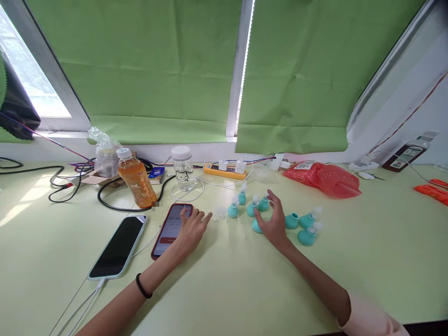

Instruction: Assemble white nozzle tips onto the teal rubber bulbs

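Note:
My left hand [192, 231] hovers over or rests on the right side of a red-cased phone [167, 228], whose lit screen shows a timer; its fingers are spread. Just right of that hand is a small clear plastic piece [220, 213]. My right hand [276, 223] is among several small teal bottle-shaped pieces, thumb and forefinger apart. Nearest to it are a teal piece with a clear top [263, 204] and a teal piece [257, 226] partly behind the thumb. Right of the hand stands a teal piece with a bare neck [291, 221]; others nearby, such as one teal piece [307, 237], carry clear tops.
A second phone [119, 247] lies at left with a cable plugged in. Behind stand an orange drink bottle [136, 179], a clear jar [183, 170] and a yellow power strip [224, 171]. A red plastic bag [325, 178] and a dark-brown bottle [406, 154] are at right.

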